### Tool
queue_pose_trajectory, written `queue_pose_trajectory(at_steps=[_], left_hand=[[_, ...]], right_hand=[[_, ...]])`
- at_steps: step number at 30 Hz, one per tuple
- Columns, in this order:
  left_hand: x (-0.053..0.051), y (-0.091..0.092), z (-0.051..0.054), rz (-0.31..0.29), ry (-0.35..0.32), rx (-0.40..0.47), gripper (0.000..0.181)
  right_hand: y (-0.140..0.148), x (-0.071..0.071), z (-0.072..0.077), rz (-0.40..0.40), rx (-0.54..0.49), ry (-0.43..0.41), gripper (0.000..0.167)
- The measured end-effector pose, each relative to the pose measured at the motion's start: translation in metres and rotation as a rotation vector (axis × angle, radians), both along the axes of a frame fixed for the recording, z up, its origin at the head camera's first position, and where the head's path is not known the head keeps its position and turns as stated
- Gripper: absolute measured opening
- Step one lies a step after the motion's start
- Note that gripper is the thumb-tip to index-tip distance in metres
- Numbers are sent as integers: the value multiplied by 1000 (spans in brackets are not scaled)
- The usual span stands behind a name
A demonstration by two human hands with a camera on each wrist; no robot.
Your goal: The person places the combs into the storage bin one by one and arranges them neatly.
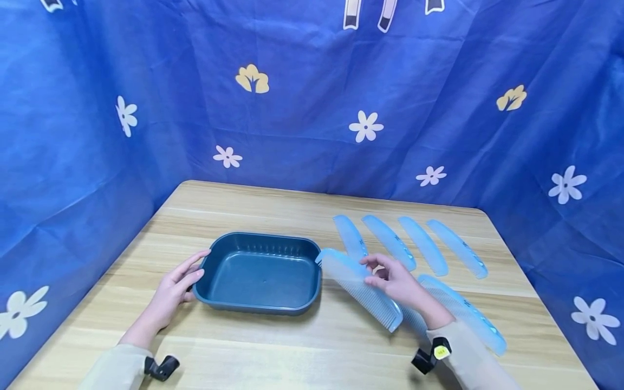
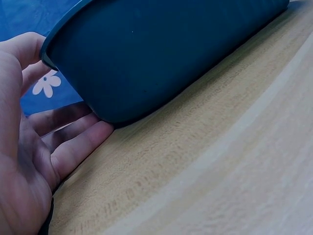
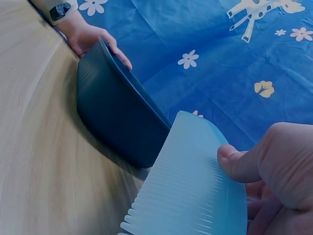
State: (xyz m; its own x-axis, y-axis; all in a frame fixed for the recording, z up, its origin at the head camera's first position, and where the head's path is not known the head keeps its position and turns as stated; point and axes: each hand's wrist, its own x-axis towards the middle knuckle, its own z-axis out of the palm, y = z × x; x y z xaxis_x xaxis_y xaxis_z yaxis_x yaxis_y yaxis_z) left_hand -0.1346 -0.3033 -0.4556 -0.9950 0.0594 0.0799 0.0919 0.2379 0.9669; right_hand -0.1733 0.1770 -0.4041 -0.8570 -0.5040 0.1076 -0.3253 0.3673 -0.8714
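A dark teal basin [image 1: 263,311] stands on the wooden table, its inside bare. At its left end my left hand [image 1: 171,292] grips the rim, thumb and fingers around the edge; in the left wrist view the lower fingers of this hand [image 2: 29,142] touch the basin's base [image 2: 161,63]. My right hand [image 1: 397,281] pinches a translucent blue comb [image 1: 361,287] by its smooth back, held tilted at the basin's right side. The right wrist view shows the thumb of my right hand [image 3: 274,176] on the comb [image 3: 186,181], teeth facing the table.
Several blue combs lie slanted in a row at the back right, the rightmost comb [image 1: 457,248] nearest the table's edge. Another comb [image 1: 468,314] lies partly beneath my right forearm, overlapping something blue. Blue patterned cloth [image 1: 302,108] surrounds the table's back and sides.
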Motion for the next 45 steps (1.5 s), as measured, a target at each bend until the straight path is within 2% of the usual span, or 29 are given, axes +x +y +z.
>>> queue_pose_trajectory(at_steps=[13, 19, 21, 26, 30, 35, 45], left_hand=[[-1, -1, -1, 4, 2, -9, 47], [-1, 0, -1, 6, -1, -11, 47], [0, 0, -1, 5, -1, -9, 47], [0, 1, 0, 7, -6, -21, 47], [-1, 1, 1, 8, -7, -32, 47], [-1, 1, 2, 8, -7, -35, 47], [2, 1, 1, 11, -6, -34, 47]], right_hand=[[-17, -8, 6, 26, -77, 14, 31], [-28, -13, 9, 30, -68, 75, 31], [-33, -10, 16, 32, -66, 100, 31], [-46, -2, 36, 43, -64, 94, 29], [-53, -1, 43, 43, -57, 83, 29], [-61, -4, 44, 63, -83, 88, 30], [-80, -11, 43, 91, -103, 45, 31]])
